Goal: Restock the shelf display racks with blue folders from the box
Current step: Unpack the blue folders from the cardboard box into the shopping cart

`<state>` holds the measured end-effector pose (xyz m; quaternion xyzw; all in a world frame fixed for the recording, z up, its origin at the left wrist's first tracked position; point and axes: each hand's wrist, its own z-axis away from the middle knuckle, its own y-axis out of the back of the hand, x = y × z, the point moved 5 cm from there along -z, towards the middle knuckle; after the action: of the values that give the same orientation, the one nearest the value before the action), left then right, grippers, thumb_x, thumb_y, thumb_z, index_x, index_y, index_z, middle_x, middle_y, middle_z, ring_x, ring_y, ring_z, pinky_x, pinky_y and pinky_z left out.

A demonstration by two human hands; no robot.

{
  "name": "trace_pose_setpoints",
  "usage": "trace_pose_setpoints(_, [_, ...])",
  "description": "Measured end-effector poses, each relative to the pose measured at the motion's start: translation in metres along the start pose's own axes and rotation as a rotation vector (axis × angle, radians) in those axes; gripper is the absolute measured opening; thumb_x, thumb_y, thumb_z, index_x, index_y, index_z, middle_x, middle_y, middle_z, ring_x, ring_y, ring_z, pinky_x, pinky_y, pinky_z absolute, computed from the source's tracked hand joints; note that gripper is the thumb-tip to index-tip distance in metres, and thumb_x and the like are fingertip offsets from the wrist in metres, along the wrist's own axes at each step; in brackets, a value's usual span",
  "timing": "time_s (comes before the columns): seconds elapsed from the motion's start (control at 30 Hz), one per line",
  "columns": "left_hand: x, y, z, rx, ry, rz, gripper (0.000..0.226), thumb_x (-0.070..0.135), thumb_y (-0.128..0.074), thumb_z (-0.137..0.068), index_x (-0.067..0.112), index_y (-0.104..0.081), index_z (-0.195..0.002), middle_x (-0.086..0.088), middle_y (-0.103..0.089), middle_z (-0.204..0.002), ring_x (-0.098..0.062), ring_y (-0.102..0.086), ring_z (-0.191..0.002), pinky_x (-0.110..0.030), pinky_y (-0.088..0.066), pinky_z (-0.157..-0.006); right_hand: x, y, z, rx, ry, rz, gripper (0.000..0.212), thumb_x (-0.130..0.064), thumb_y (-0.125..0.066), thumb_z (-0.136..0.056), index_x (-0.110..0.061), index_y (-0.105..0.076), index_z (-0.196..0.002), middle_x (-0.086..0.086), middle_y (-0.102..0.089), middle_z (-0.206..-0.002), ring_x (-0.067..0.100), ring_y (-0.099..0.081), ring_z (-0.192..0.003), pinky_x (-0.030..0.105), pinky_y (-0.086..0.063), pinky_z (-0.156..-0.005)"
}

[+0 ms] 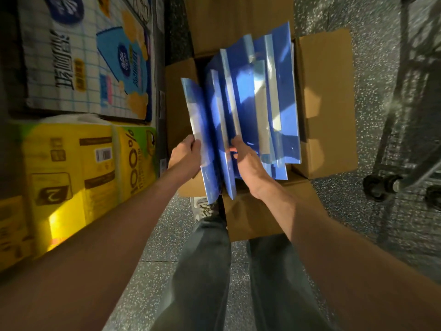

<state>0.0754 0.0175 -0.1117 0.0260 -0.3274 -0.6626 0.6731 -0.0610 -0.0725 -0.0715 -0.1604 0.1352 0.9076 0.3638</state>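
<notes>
Folders observed at centre of frame: a fanned bundle of blue folders [241, 103] stood on edge, glossy covers spread apart, held above the open cardboard box [327, 103]. The bundle's far end reached toward the upper centre of the frame. Its near end lay between the two hands, just below mid-frame.

The left hand [187, 157] was clamped on the near left edge of the outermost folder, fingers curled round that edge. The right hand [245, 161] sat just to the right of it, fingers pushed in among the middle folders and curled on them. How many folders it gripped could not be told. The hands were near each other but apart, with several folder edges between them. Both forearms entered from the lower corners of the frame.

The box stood on the speckled floor [372, 68], flaps folded outward to left, right and near side. The folders hid most of its inside, and whether more folders lay within could not be told.

Left of frame: yellow packs [71, 177] in the lower part, with a printed carton [83, 56] bearing blue and white graphics above them. Right of frame: a wheeled metal cart [405, 139], one black castor visible. Below the folders: legs in dark trousers [205, 259] and one pale shoe [202, 206].
</notes>
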Motion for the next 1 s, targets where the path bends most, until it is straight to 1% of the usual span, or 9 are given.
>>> trace_pose_setpoints(0.03, [0.000, -0.003, -0.001, 0.008, 0.000, 0.039, 0.032, 0.039, -0.032, -0.108, 0.019, -0.057, -0.112, -0.010, -0.064, -0.097, -0.030, -0.063, -0.086, -0.038, -0.050, -0.071, 0.002, -0.004, -0.002, -0.015, -0.022, -0.005, 0.064, -0.059, -0.024, -0.102, -0.016, -0.065, -0.126, 0.013, -0.065, -0.122, 0.031, -0.059, -0.110, 0.047, -0.045, -0.103])
trace_pose_setpoints(0.13, [0.004, -0.011, 0.001, 0.030, 0.024, 0.158, 0.036, 0.046, -0.031, -0.105, 0.024, -0.060, -0.110, -0.012, -0.067, -0.099, -0.035, -0.066, -0.094, -0.049, -0.057, -0.083, 0.006, -0.014, -0.006, -0.052, -0.066, -0.044, 0.065, -0.054, -0.011, -0.105, -0.025, -0.064, -0.130, 0.007, -0.062, -0.128, 0.018, -0.056, -0.104, 0.028, -0.040, -0.084])
trace_pose_setpoints(0.2, [0.007, -0.012, 0.001, 0.031, 0.038, 0.181, 0.045, 0.056, -0.030, -0.103, 0.030, -0.059, -0.125, -0.010, -0.069, -0.111, -0.032, -0.067, -0.102, -0.046, -0.057, -0.086, 0.010, -0.018, -0.011, -0.066, -0.088, -0.087, 0.064, -0.052, -0.010, -0.106, -0.023, -0.060, -0.136, 0.006, -0.058, -0.136, 0.018, -0.052, -0.112, 0.028, -0.036, -0.090])
trace_pose_setpoints(0.33, [0.012, -0.011, -0.007, 0.012, 0.026, 0.092, 0.060, 0.069, -0.044, -0.095, 0.022, -0.053, -0.131, -0.003, -0.066, -0.109, -0.024, -0.066, -0.094, -0.029, -0.045, -0.062, 0.016, -0.025, -0.013, -0.100, -0.098, -0.158, 0.066, -0.055, -0.009, -0.105, -0.025, -0.056, -0.140, 0.004, -0.057, -0.140, 0.021, -0.052, -0.124, 0.035, -0.036, -0.105])
trace_pose_setpoints(0.43, [0.017, -0.013, -0.014, 0.036, 0.070, 0.004, 0.062, 0.062, -0.052, -0.095, 0.016, -0.047, -0.136, -0.004, -0.064, -0.112, -0.024, -0.064, -0.092, -0.028, -0.042, -0.055, 0.020, -0.026, -0.013, -0.093, -0.103, -0.220, 0.068, -0.056, -0.008, -0.105, -0.021, -0.058, -0.136, 0.002, -0.061, -0.127, 0.019, -0.054, -0.116, 0.039, -0.041, -0.103])
trace_pose_setpoints(0.53, [0.029, -0.016, -0.016, 0.047, 0.065, -0.163, 0.059, 0.053, -0.046, -0.102, 0.011, -0.040, -0.142, -0.009, -0.062, -0.119, -0.030, -0.065, -0.103, -0.036, -0.052, -0.074, 0.022, -0.021, -0.016, -0.048, -0.122, -0.262, 0.069, -0.054, -0.010, -0.106, -0.014, -0.054, -0.139, 0.007, -0.061, -0.132, 0.023, -0.056, -0.120, 0.039, -0.044, -0.100])
trace_pose_setpoints(0.67, [0.038, -0.010, -0.010, 0.090, 0.077, -0.238, 0.042, 0.034, -0.040, -0.107, 0.006, -0.042, -0.138, -0.016, -0.060, -0.133, -0.036, -0.060, -0.118, -0.041, -0.045, -0.089, 0.025, -0.011, -0.012, -0.048, -0.127, -0.213, 0.070, -0.051, -0.008, -0.106, -0.009, -0.049, -0.144, 0.014, -0.055, -0.143, 0.032, -0.052, -0.131, 0.044, -0.042, -0.104])
trace_pose_setpoints(0.87, [0.044, 0.003, 0.018, 0.139, 0.095, -0.317, 0.037, 0.030, -0.041, -0.107, 0.005, -0.044, -0.133, -0.017, -0.061, -0.130, -0.037, -0.060, -0.119, -0.043, -0.046, -0.093, 0.027, 0.003, 0.007, -0.039, -0.118, -0.112, 0.070, -0.050, -0.009, -0.107, -0.007, -0.055, -0.138, 0.015, -0.061, -0.135, 0.028, -0.060, -0.113, 0.039, -0.047, -0.093])
trace_pose_setpoints(1.0, [0.059, 0.032, 0.057, 0.165, 0.128, -0.370, 0.039, 0.031, -0.040, -0.107, 0.005, -0.043, -0.135, -0.018, -0.060, -0.133, -0.038, -0.059, -0.121, -0.043, -0.047, -0.093, 0.008, 0.022, 0.041, -0.064, -0.110, -0.131, 0.071, -0.051, -0.010, -0.107, -0.006, -0.055, -0.137, 0.017, -0.060, -0.136, 0.033, -0.058, -0.122, 0.041, -0.047, -0.096])
